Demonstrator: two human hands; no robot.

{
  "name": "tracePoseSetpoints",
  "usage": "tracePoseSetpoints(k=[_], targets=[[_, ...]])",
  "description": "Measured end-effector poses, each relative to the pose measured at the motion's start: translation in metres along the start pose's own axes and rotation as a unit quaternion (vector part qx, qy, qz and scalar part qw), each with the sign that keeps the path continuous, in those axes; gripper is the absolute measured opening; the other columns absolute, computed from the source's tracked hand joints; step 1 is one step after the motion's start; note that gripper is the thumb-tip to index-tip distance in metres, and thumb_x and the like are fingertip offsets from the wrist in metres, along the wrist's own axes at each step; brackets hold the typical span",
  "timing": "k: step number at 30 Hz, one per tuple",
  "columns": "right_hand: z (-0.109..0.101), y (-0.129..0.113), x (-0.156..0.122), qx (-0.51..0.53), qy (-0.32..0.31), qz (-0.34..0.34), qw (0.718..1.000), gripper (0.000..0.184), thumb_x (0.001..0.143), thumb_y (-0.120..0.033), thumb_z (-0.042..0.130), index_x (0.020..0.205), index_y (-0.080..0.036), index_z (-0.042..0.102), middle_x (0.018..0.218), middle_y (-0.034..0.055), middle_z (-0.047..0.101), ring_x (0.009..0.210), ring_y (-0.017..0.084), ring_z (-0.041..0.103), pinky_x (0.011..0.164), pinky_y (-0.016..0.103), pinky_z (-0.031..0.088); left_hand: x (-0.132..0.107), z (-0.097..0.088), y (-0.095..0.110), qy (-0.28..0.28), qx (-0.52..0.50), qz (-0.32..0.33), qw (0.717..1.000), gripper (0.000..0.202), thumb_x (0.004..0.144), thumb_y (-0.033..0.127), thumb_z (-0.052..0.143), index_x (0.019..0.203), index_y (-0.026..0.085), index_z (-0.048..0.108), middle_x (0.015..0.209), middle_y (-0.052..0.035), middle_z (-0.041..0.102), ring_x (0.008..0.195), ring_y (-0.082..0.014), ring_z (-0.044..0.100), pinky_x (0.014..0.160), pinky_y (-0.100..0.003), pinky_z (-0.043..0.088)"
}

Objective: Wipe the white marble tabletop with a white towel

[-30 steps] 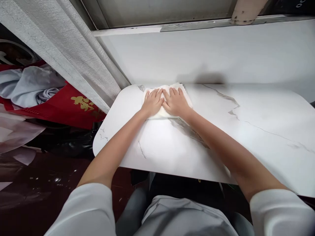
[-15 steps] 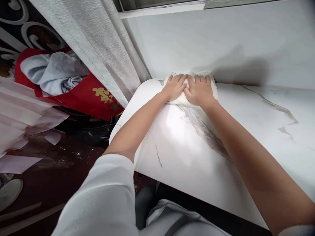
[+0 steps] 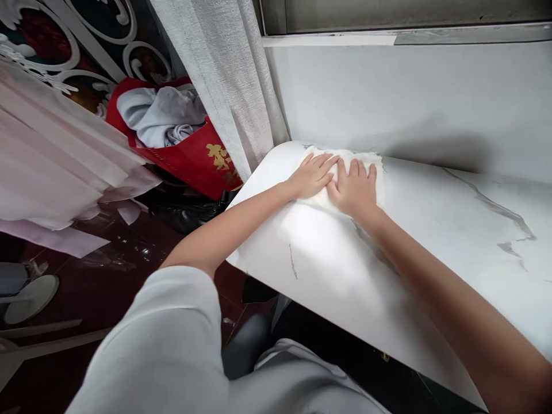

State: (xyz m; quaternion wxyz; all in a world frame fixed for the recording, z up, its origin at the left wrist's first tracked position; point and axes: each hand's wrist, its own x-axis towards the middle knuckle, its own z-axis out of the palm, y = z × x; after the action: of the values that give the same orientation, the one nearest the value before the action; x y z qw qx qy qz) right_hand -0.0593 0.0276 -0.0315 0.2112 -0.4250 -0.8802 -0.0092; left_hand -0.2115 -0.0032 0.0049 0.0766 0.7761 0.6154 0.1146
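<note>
A white cloth [image 3: 374, 167] lies flat on the white marble-patterned table [image 3: 431, 253], at its far left corner by the wall. My left hand [image 3: 311, 175] presses on the cloth's left part with fingers stretched out flat. My right hand [image 3: 356, 188] rests beside it, touching it, fingers also flat on the cloth. Most of the cloth is hidden under both hands.
A grey curtain [image 3: 224, 75] hangs just left of the table corner. Beyond it a red bag [image 3: 194, 158] holds grey fabric [image 3: 161, 115]. Pale pink fabric [image 3: 52, 161] lies at the left over a dark floor. A white wall [image 3: 409, 98] backs the table.
Both hands have stayed flat on the cloth at the table's far corner, shifting it slightly toward the wall. My head has turned left, bringing more of the floor and pink fabric into view.
</note>
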Motion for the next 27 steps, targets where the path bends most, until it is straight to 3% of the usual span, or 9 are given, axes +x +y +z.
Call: tracePoseSetpoints(k=[9,14,20,24,27], targets=[[-0.053,-0.098,-0.102,0.014,-0.049,-0.093,0.994,0.061,0.098,-0.034,0.032,0.149,-0.001,0.038,0.149,0.0291,0.043,0.140,0.042,0.035,0.113,0.062,0.021,-0.165,-0.005,0.041,0.044,0.038,-0.057,0.997,0.054,0.101,0.031,0.025,0.151,0.012,0.031,0.159,-0.0146,0.036,0.151,-0.0218,0.024,0.124,-0.047,0.014],[-0.066,-0.133,-0.128,0.042,-0.083,-0.126,0.988,0.064,0.098,-0.035,0.038,0.150,0.001,0.036,0.151,0.0307,0.039,0.142,0.043,0.033,0.115,0.063,0.017,-0.218,-0.010,0.051,0.042,0.031,-0.108,0.993,0.055,0.100,0.032,0.026,0.151,0.014,0.032,0.158,-0.0143,0.037,0.150,-0.0220,0.026,0.124,-0.048,0.014],[-0.059,-0.144,-0.116,0.043,-0.093,-0.139,0.985,0.064,0.097,-0.035,0.037,0.151,0.000,0.035,0.150,0.0296,0.040,0.142,0.043,0.032,0.115,0.061,0.017,-0.222,-0.015,0.044,0.041,0.018,-0.173,0.984,0.055,0.097,0.030,0.032,0.150,0.017,0.033,0.159,-0.0109,0.037,0.149,-0.0206,0.028,0.124,-0.047,0.014],[-0.045,-0.145,-0.089,0.048,-0.085,-0.119,0.988,0.065,0.096,-0.034,0.038,0.151,0.000,0.035,0.151,0.0296,0.040,0.142,0.043,0.033,0.114,0.062,0.017,-0.197,-0.020,0.021,0.033,0.017,-0.182,0.983,0.056,0.095,0.029,0.033,0.150,0.014,0.035,0.158,-0.0110,0.038,0.149,-0.0204,0.028,0.124,-0.046,0.014],[-0.030,-0.138,-0.057,0.043,-0.079,-0.091,0.992,0.064,0.096,-0.032,0.035,0.151,0.000,0.034,0.151,0.0297,0.039,0.142,0.043,0.033,0.113,0.064,0.016,-0.165,-0.024,-0.003,0.040,0.013,-0.167,0.985,0.055,0.095,0.027,0.032,0.149,0.016,0.036,0.158,-0.0085,0.039,0.148,-0.0191,0.029,0.124,-0.044,0.015]])
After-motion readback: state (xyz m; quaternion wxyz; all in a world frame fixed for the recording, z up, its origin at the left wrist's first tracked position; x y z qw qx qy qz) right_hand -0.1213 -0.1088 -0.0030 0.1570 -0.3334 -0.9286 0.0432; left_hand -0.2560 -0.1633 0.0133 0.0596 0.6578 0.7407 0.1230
